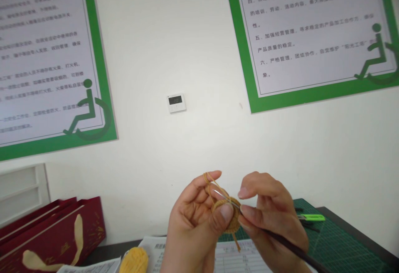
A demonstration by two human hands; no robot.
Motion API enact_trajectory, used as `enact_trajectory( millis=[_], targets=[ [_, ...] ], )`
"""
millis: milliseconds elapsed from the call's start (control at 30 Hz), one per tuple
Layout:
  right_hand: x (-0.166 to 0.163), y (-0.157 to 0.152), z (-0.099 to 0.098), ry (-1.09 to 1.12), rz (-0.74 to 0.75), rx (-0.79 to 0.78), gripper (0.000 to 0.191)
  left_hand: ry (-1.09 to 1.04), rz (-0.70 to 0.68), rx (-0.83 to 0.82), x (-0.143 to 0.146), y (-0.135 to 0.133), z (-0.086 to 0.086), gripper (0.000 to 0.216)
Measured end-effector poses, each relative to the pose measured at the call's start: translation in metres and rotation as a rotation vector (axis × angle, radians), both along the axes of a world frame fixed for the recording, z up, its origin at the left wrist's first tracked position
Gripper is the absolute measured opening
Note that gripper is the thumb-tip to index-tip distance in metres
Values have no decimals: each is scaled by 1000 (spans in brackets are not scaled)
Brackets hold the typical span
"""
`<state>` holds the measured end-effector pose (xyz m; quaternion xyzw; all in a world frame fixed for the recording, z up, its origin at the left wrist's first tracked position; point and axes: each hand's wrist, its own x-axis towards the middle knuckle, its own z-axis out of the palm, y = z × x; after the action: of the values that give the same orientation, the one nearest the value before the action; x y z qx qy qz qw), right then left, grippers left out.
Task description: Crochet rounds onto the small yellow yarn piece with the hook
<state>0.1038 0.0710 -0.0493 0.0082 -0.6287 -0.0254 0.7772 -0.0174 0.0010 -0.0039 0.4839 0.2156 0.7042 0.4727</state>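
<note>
Pinched between thumb and fingers of my left hand [195, 219] is a small round piece of mustard-coloured crochet [232, 223], with a short yarn tail hanging below it. Yarn [215, 180] of the same colour loops around my raised left index finger. My right hand [274, 219] grips a crochet hook [282, 242] by its dark handle. The hook's silver tip passes through the top edge of the crochet piece and points left toward the yarn. My left fingers hide part of the piece.
Below the hands lie printed papers [241, 258] and a yellow ball of yarn [134, 260]. To the right, a green cutting mat [339, 239] carries a bright green cutter [313, 217]. Dark red gift bags [90, 223] stand at the left. Behind is a white wall with a thermostat [176, 103] and green-framed posters.
</note>
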Motion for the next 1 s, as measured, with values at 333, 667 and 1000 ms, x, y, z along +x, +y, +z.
enact_trajectory(
  millis=[333, 667, 1000],
  targets=[
    [-2, -16, 4, 35, -177, -55, 24, 61, 327, 163, 15, 1, -2, 35],
    [-4, -13, 22, 40, 910, -886, 41, 34, 195, 60, 6, 1, 0, 29],
    [-4, -7, 11, -2, 281, -268, 10, -9, 263, 82, 12, 1, -3, 29]
  ],
)
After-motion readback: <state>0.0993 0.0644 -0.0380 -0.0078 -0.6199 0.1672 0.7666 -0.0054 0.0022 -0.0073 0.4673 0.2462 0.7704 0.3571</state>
